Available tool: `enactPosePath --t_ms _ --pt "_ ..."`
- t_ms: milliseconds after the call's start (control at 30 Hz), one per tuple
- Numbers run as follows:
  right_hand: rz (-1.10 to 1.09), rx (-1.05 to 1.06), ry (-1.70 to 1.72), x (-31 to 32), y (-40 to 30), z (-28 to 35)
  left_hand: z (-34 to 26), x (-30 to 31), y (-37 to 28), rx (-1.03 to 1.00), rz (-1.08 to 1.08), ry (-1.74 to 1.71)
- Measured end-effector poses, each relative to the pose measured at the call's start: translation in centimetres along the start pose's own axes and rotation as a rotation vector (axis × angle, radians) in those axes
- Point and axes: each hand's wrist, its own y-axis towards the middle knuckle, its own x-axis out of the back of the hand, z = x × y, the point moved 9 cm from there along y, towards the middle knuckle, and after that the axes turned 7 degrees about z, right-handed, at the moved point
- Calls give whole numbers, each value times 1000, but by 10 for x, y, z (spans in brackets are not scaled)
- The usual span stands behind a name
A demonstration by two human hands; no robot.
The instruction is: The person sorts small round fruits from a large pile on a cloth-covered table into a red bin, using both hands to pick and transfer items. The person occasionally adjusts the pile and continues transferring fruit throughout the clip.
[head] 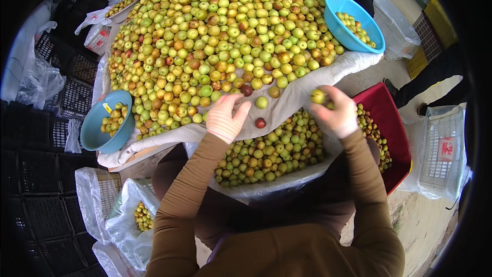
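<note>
A large heap of green, yellow and reddish jujube fruits (215, 42) covers a table draped with pale cloth (303, 84). At the heap's near edge is my left hand (226, 117), thumb and fingers apart, with no fruit seen in it. Close to its fingertips lie a dark red fruit (246, 90) and a green fruit (261, 102); another red fruit (260, 123) rests nearer me on the cloth. My right hand (335, 110), over the cloth's right edge, has a yellow-green fruit (318, 96) at its fingertips, with a second one partly hidden by the fingers. Both hands wear thin pale coverings.
Between my knees stands a plastic-lined container of fruits (269, 186). A red bin (398, 154) is at the right, a blue-grey basin (90, 129) at the left, a blue basket (332, 11) at the upper right. Black crates (46, 215) line the left; other people work across the table.
</note>
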Motion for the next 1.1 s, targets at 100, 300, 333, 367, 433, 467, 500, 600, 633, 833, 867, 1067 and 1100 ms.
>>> enactPosePath --t_ms 100,300,333,367,433,467,500,600,633,833,867,1067,1100 --pt "-147 -98 -411 95 -50 -67 1 32 -13 -284 -103 500" --pt "-175 -306 -358 116 -81 -111 36 -17 16 -304 123 771" --pt "-152 -193 -310 94 -67 -92 40 -12 28 -269 114 785" --pt "-123 -131 -330 79 -61 -91 38 -9 43 -245 98 785" --pt "-69 -4 -295 45 -47 -71 33 1 65 -239 143 810" --pt "12 -72 -255 29 -40 -59 31 8 70 -242 144 833" --pt "59 -80 -280 18 -37 -57 28 12 76 -282 134 842" --pt "166 -170 -45 -24 -32 -38 44 35 81 -271 29 848" --pt "140 -111 67 -36 -36 -42 47 41 80 -243 3 820" --pt "361 -489 706 -113 -65 -37 52 38 79 -224 28 834" --pt "390 -471 696 -122 -66 -30 53 40 77 -212 27 836" --pt "336 -98 357 -133 1 28 51 37 75 -230 43 870" --pt "272 20 302 -132 19 42 49 41 73 -244 22 871"
